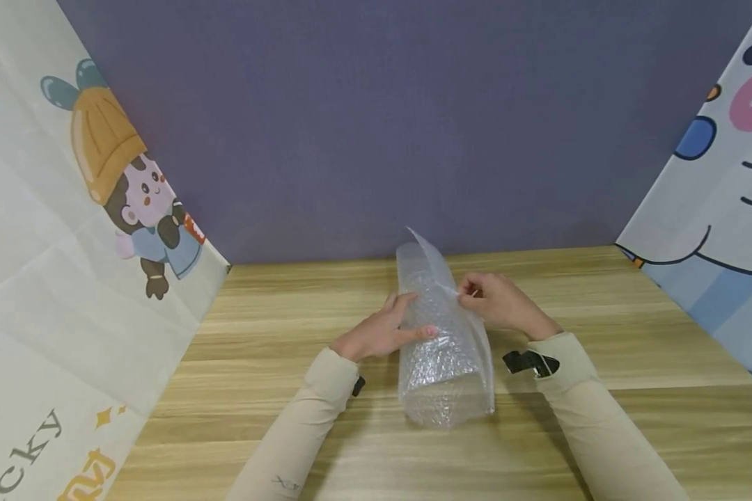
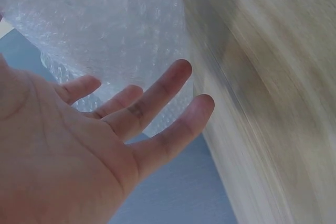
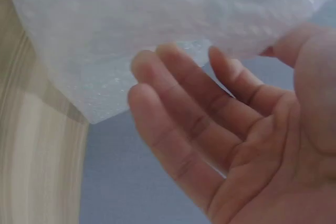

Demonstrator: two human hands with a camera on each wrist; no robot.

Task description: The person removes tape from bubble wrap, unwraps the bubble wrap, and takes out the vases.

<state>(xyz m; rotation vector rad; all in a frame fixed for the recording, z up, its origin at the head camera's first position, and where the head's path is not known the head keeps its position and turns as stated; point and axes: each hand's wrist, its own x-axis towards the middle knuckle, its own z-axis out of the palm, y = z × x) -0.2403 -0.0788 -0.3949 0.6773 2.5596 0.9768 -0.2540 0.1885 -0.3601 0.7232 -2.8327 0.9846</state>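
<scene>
A roll of clear bubble wrap (image 1: 441, 348) lies lengthwise on the wooden table, its loose flap (image 1: 435, 261) lifted along the right side. My left hand (image 1: 385, 330) rests on the roll from the left, thumb and fingers spread; in the left wrist view its fingers (image 2: 163, 93) are extended beside the bubbled surface (image 2: 105, 24). On the other side, my right hand (image 1: 498, 299) pinches the edge of the flap between thumb and index finger. The right wrist view shows the remaining fingers (image 3: 173, 135) loosely extended below the sheet (image 3: 105, 35).
The wooden table (image 1: 276, 362) ends at a dark blue-grey panel (image 1: 413, 125) behind the roll. A white cloth with a cartoon child (image 1: 153, 202) hangs at the left, another printed cloth (image 1: 733, 223) at the right. Black straps (image 1: 529, 363) sit at the wrists.
</scene>
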